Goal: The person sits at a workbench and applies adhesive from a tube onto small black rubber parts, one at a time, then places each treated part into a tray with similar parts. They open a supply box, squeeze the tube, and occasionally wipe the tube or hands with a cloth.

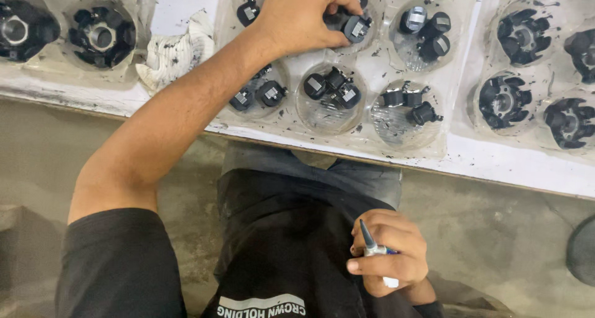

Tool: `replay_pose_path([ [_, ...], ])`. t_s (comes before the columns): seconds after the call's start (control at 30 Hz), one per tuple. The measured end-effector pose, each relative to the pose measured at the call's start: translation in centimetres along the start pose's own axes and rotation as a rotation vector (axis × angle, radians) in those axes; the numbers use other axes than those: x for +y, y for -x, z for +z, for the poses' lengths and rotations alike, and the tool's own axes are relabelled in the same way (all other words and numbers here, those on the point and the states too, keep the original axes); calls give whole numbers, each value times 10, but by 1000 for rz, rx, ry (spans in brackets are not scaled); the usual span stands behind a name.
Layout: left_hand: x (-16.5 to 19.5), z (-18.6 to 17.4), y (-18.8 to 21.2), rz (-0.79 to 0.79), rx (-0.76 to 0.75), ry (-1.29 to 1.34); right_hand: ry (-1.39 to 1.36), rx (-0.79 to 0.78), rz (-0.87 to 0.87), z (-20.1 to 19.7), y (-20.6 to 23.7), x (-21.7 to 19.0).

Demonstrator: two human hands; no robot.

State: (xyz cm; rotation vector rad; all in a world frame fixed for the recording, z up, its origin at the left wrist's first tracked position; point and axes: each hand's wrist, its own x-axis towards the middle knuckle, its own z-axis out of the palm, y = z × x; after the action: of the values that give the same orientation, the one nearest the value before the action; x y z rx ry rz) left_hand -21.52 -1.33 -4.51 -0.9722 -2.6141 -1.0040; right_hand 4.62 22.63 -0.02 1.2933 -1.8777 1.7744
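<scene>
Upper centre, the left hand (pixel 297 17) pinches a small black plastic cap (pixel 356 28) in a clear dimpled tray (pixel 372 61); lower right, the right hand (pixel 390 259) — grip clenched — holds a marker (pixel 372 247).

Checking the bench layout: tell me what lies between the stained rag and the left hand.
In the head view, only bare white bench lies between the rag and the left hand.
</scene>
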Motion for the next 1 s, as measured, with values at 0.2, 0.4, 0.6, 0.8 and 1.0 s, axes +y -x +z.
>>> replay_pose_path([
  [0.2,-1,-6,-5,138,-38,-27,-2,47,45,4,1,1],
  [0.4,0,-4,-16,46,-112,-34,20,102,95,6,4,3],
  [0.6,8,-12,-22,39,-135,-25,-20,410,195,23,28,12],
  [0.8,39,-50,-7,103,10,147,-60,665,354,28,49,28],
  [1.0,118,-45,100,-52,139,502,-56,722,316,43,40,48],
])
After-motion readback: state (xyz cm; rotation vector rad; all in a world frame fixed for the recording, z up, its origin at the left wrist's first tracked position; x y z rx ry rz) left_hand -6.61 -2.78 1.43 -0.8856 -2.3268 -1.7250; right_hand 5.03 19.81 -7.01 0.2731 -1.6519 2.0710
